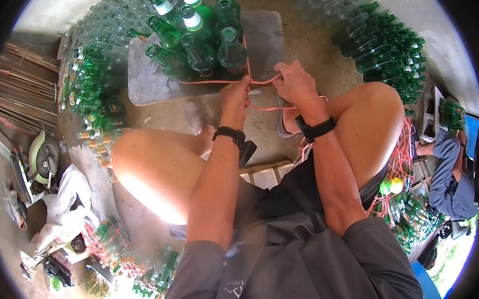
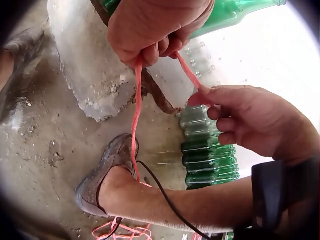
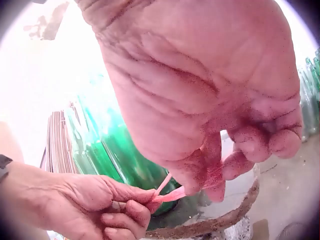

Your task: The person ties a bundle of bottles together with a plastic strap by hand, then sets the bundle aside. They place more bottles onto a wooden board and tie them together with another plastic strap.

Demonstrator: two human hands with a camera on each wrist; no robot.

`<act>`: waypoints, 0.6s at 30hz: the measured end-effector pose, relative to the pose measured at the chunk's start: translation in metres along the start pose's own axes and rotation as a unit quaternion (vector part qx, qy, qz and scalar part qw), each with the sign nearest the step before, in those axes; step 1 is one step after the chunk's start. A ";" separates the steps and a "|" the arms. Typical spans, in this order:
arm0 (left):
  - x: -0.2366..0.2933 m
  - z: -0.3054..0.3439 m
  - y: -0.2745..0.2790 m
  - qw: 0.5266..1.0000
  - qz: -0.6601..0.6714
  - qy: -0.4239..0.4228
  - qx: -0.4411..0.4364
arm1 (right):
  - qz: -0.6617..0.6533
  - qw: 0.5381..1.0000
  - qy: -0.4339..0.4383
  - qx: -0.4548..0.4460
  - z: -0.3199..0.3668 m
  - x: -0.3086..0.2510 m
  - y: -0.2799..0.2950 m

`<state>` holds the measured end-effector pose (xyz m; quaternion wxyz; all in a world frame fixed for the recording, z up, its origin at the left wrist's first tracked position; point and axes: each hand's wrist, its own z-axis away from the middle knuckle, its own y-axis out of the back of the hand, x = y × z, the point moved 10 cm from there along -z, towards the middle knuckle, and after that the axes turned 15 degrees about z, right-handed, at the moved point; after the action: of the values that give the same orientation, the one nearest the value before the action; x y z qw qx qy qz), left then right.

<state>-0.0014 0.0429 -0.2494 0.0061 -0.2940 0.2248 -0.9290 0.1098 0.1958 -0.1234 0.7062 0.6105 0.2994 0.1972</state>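
Note:
Green glass bottles (image 1: 197, 52) stand grouped on a grey slab (image 1: 145, 90), some with white neck labels. Pink plastic twine (image 1: 208, 82) runs along the near side of the group at a low height. By the near right corner of the bottles, my left hand (image 1: 235, 101) grips the twine, fingers curled; a loose length hangs from it in the left wrist view. To its right, my right hand (image 1: 298, 87) pinches another stretch of the twine between thumb and fingers. The twine is drawn out between both hands in the right wrist view.
Rows of clear and green bottles (image 1: 383, 49) line the wall around the slab. Tangled pink twine (image 1: 404, 153) lies by my right knee. Wooden strips (image 1: 26, 79) are stacked at the left. Another person's leg (image 1: 448, 171) shows at far right.

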 end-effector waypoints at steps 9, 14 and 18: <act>-0.001 -0.002 -0.002 1.000 -0.001 0.014 -0.008 | -0.212 0.972 0.096 -0.036 -0.001 -0.046 -0.060; 0.002 -0.001 -0.003 0.999 -0.028 -0.018 -0.022 | -0.156 0.983 0.086 -0.045 0.001 -0.046 -0.062; 0.000 -0.005 -0.002 0.999 -0.023 -0.014 -0.027 | -0.133 0.986 0.098 -0.034 -0.013 -0.044 -0.060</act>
<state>-0.0040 0.0465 -0.2522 -0.0197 -0.3122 0.2431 -0.9182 0.0635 0.1670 -0.1749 0.7136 0.5190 0.4386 0.1704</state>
